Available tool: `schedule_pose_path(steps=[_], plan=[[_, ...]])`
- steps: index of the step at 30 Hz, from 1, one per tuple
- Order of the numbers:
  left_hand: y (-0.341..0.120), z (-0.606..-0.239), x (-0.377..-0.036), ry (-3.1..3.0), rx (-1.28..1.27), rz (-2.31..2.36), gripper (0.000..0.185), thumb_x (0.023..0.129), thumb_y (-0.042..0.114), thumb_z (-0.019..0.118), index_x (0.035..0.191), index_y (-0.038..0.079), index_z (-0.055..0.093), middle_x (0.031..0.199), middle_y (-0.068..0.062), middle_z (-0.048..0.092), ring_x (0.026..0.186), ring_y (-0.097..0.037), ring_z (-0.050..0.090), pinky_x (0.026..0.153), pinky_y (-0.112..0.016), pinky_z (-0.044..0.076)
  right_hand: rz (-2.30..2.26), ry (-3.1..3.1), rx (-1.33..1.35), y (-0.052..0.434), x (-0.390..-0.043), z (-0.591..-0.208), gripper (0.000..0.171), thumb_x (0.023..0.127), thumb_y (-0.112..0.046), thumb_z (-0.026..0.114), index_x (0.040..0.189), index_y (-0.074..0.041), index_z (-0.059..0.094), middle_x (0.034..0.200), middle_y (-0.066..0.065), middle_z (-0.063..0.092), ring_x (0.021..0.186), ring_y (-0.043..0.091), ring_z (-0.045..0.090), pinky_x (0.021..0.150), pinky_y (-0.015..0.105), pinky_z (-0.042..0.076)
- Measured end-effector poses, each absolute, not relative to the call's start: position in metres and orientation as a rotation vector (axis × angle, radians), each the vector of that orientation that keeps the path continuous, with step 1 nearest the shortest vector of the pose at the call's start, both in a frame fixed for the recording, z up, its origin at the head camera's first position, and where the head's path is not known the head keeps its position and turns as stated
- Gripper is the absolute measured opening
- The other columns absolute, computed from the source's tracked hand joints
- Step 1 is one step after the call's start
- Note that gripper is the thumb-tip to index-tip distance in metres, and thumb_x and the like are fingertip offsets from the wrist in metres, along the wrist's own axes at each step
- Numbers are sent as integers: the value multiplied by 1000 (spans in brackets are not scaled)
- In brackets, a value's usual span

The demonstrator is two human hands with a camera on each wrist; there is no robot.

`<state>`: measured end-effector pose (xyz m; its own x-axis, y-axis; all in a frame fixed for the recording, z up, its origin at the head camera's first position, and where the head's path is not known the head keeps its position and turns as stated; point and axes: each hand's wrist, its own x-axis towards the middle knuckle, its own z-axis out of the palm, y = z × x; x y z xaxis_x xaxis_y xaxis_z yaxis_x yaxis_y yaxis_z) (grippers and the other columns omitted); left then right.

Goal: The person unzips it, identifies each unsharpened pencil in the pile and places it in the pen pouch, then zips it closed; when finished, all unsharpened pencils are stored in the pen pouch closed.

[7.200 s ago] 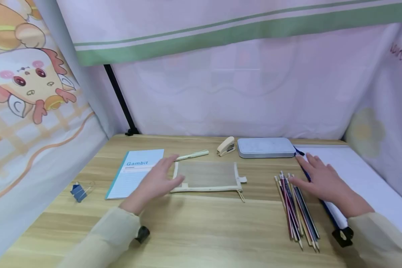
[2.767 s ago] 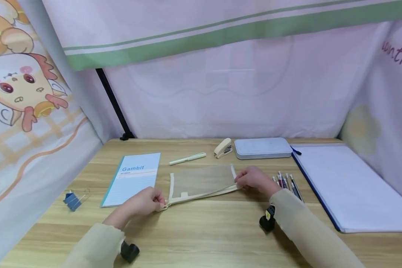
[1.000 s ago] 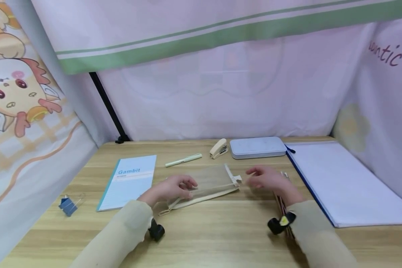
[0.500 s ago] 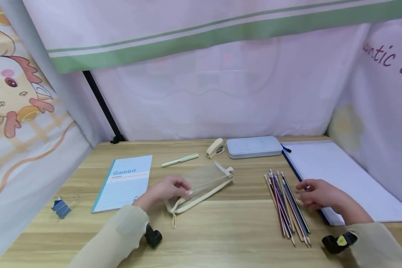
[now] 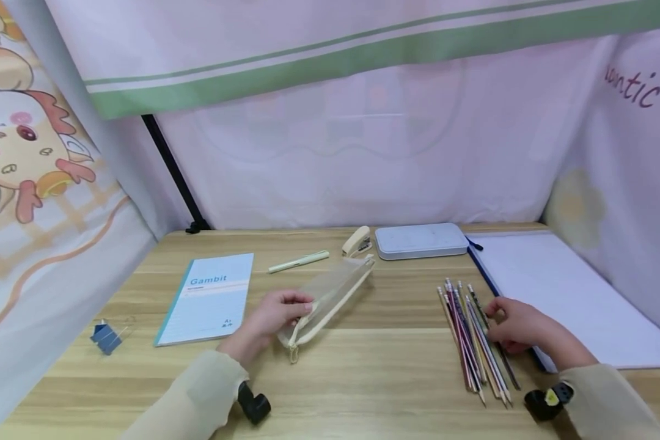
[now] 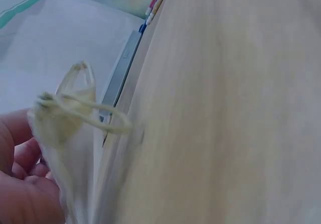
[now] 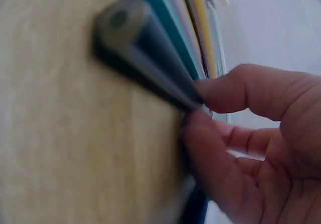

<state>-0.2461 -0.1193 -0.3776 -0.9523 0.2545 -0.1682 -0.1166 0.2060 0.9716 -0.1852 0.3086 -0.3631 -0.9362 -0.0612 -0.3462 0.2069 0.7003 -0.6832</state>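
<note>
2 hands are at work on a wooden tabletop (image 5: 363, 379) that fills the lower half of the head view. Largest on it is a white folder (image 5: 561, 287) with a dark blue edge at right, then a light blue notebook (image 5: 209, 296) at left and a flat grey case (image 5: 420, 240) at the back, centre.

At centre lies a mesh pouch (image 5: 335, 290), tilted up from its near end, which the left hand (image 5: 275, 313) grips with curled fingers; the left wrist view shows the pouch's cord loop (image 6: 80, 114) right beside those fingers. Lower right, a bundle of pencils (image 5: 475, 333) lies fanned on the tabletop, well apart from the pouch. The right hand (image 5: 514, 324) rests at the bundle's right edge, and the right wrist view shows its thumb and fingers (image 7: 241, 91) pinching 1 dark pencil (image 7: 145, 50).

Smaller things sit at the back: a pale green pen (image 5: 299, 261) and a cream stapler (image 5: 356, 241). A blue binder clip (image 5: 106, 337) lies far left.

Judging from this, the step in hand is picking a pencil from the bundle while the pouch is held ready. The next move calls for lifting that pencil clear of its neighbours and carrying it left to the pouch's mouth, which the left hand must hold open.
</note>
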Motion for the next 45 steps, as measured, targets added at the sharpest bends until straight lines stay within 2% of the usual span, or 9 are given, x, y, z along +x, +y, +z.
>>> schedule_pose_path(steps=[4,8,12,17,22,27,35,45], plan=[[-116,-379,-241,2117,105,1914,21,78,5,68,98,-3,67,75,3,61,62,-7,49,56,-17,42,-947,2617,158,303,-191,-359,46,75,-9,63,112,6,40,68,10,54,55,18,55,51,32,50],[-115,-382,-238,2074,141,1973,13,77,6,69,90,3,69,74,3,61,61,-6,50,57,-17,43,-1100,2564,173,310,-192,-362,48,77,-7,59,115,11,36,78,12,52,58,17,55,54,33,53],[-109,-381,-235,2108,84,1954,17,77,3,68,93,-3,66,73,1,60,61,-7,49,56,-17,43,-1361,2456,194,320,-189,-369,56,79,-6,54,125,15,28,77,7,53,61,14,55,57,31,54],[-103,-377,-233,2197,57,1870,16,78,-1,65,93,-6,63,73,-2,58,59,-9,49,55,-18,44,-1697,2380,228,315,-193,-371,60,85,-5,52,132,15,20,73,-1,58,62,9,59,60,26,56],[-96,-377,-232,2259,91,1856,12,78,-1,64,89,-4,63,71,-3,56,58,-9,50,55,-20,45,-2062,2207,248,279,-200,-357,64,88,-2,51,139,10,14,77,-3,62,63,7,63,62,22,55],[-86,-375,-229,2248,130,1901,12,79,-2,62,90,-7,62,71,-2,56,57,-9,49,53,-19,44,-2265,2062,206,230,-209,-353,58,88,3,50,136,9,17,75,-2,61,65,5,62,62,18,54],[-74,-375,-219,2142,173,2000,16,79,-4,61,93,-12,59,66,0,55,55,-8,48,52,-18,43,-2375,1970,297,159,-221,-355,53,84,9,52,130,4,27,69,2,59,59,8,60,56,18,53],[-61,-376,-215,2119,219,2020,18,80,-2,62,95,-12,59,71,-1,57,59,-9,49,52,-18,44,-2393,1974,299,113,-220,-370,54,78,12,54,127,5,33,78,10,59,56,11,60,55,22,54]])
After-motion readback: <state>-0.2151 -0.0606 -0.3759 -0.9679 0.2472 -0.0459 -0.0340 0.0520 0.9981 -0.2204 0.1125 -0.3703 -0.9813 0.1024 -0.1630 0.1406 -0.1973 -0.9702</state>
